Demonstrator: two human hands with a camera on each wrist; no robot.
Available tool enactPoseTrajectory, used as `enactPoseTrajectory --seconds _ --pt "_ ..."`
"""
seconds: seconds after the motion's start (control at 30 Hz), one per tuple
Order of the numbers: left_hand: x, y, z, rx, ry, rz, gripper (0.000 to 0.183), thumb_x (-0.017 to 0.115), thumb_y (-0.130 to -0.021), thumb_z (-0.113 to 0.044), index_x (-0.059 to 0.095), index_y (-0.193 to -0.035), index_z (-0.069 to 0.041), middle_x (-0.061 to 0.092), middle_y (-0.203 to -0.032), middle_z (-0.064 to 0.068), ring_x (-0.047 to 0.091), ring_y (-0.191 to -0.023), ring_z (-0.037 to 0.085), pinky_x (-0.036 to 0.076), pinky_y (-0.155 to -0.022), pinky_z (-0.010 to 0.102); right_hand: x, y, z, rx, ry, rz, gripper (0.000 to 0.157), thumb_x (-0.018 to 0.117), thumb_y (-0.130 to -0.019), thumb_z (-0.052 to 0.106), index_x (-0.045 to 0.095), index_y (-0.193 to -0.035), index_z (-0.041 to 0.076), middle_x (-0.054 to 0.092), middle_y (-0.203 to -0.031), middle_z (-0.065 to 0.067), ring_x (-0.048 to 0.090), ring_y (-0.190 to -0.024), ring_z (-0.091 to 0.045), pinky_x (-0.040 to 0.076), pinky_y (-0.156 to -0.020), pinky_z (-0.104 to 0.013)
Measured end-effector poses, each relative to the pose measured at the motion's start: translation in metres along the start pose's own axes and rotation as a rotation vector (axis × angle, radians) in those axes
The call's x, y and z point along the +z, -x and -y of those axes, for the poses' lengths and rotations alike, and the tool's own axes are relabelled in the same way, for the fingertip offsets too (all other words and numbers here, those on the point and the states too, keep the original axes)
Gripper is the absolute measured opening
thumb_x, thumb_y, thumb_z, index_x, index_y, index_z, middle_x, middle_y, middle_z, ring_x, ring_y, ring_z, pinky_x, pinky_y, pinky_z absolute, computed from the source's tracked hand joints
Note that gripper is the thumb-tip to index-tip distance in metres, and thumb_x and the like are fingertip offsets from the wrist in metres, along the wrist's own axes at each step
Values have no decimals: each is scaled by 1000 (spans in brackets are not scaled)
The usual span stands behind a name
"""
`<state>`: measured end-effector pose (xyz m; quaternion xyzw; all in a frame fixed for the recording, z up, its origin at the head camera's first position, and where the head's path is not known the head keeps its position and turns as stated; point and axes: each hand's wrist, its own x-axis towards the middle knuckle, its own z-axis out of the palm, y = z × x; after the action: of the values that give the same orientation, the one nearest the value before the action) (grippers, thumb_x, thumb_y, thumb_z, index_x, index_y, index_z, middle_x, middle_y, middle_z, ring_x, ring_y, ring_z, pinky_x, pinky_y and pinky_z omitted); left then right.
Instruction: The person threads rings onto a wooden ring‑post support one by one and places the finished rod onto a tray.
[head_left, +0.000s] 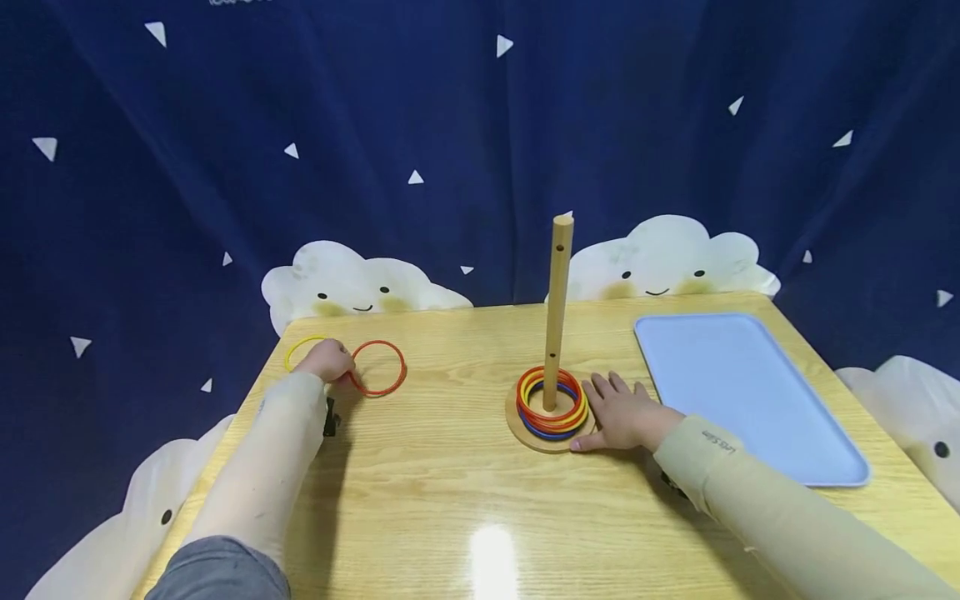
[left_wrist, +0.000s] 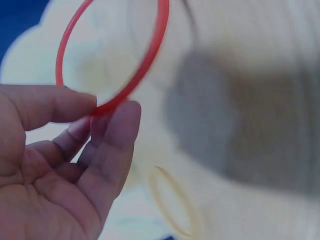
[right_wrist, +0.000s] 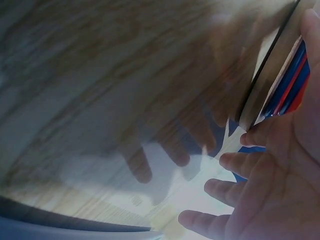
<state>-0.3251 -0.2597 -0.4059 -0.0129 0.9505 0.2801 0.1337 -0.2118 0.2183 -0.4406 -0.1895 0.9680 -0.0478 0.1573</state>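
Observation:
At the table's left end my left hand (head_left: 327, 360) pinches a red ring (head_left: 402, 367) between thumb and fingers. The left wrist view shows that ring (left_wrist: 154, 50) lifted off the surface, tilted. A yellow ring (head_left: 289, 354) lies just beside this hand, partly hidden behind it. Right of centre, a wooden peg (head_left: 557, 308) stands upright on a round base (head_left: 525, 435), with several red, yellow and blue rings (head_left: 573, 414) stacked around its foot. My right hand (head_left: 622, 414) touches the right side of the base, its fingers spread and holding nothing.
A light blue tray (head_left: 742, 392) lies at the right side of the wooden table (head_left: 420, 500). Behind the table hangs a dark blue curtain (head_left: 450, 108) with white triangles and clouds.

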Motion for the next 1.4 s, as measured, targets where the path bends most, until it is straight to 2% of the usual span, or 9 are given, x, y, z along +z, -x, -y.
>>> enactPoseTrajectory --seconds 0.07,0.17,0.27,0.5,0.63,0.8,0.93,1.1,1.4 --pt "-4 1 -16 48 14 -31 14 50 -92 1 55 -79 0 60 -76 12 59 -67 19 55 -62 28 0 0 -1 -3 5 -5 112 66 -88 72 31 -156 -9 26 -160 -35 21 -145 -59 22 -108 -81" --pt "-10 1 -38 87 113 -56 13 49 -95 5 52 -83 -1 57 -83 13 61 -69 19 60 -66 29 1 -1 -2 -5 11 -6 111 66 -88 72 31 -156 -9 26 -160 -34 22 -145 -59 23 -108 -80" --pt "-15 5 -64 137 252 -74 9 50 -97 7 50 -90 2 54 -89 12 61 -71 16 61 -70 27 2 -1 -3 -9 12 -2 113 65 -88 74 31 -156 -9 27 -160 -34 23 -145 -59 24 -108 -80" --pt "-27 21 -127 295 710 -42 3 50 -103 6 49 -101 4 55 -95 12 63 -78 14 61 -79 27 1 0 -1 -7 24 -10 113 63 -88 75 31 -156 -9 28 -160 -34 24 -145 -58 26 -108 -79" --pt "-33 32 -154 365 891 -34 5 51 -104 6 50 -103 2 55 -97 10 62 -80 14 60 -80 25 0 -1 -1 -8 38 -17 111 64 -88 74 31 -156 -8 29 -159 -33 25 -144 -58 27 -108 -79" --pt "-40 47 -182 460 1055 -30 5 55 -103 6 53 -102 1 57 -92 10 62 -80 17 61 -80 27 2 -2 -2 -5 43 -14 111 64 -89 73 31 -157 -8 28 -160 -33 24 -145 -58 27 -108 -79" --pt "-46 59 -203 529 1148 -3 4 57 -102 6 56 -104 4 62 -87 10 64 -76 18 61 -76 26 4 -3 -2 -6 38 -11 111 64 -89 73 30 -157 -8 28 -160 -33 24 -145 -58 27 -108 -79" --pt "-49 75 -230 596 1233 82 6 57 -101 8 59 -101 3 64 -86 12 64 -74 19 61 -75 26 3 -3 -3 0 38 -8 111 63 -89 74 30 -157 -8 28 -160 -33 24 -145 -57 27 -108 -78" --pt "-38 95 -259 651 1227 182 11 56 -101 9 61 -98 -1 62 -87 11 63 -75 19 61 -73 25 5 -4 -4 -5 -1 5 113 63 -89 73 25 -159 -8 24 -162 -34 19 -147 -58 23 -110 -79"
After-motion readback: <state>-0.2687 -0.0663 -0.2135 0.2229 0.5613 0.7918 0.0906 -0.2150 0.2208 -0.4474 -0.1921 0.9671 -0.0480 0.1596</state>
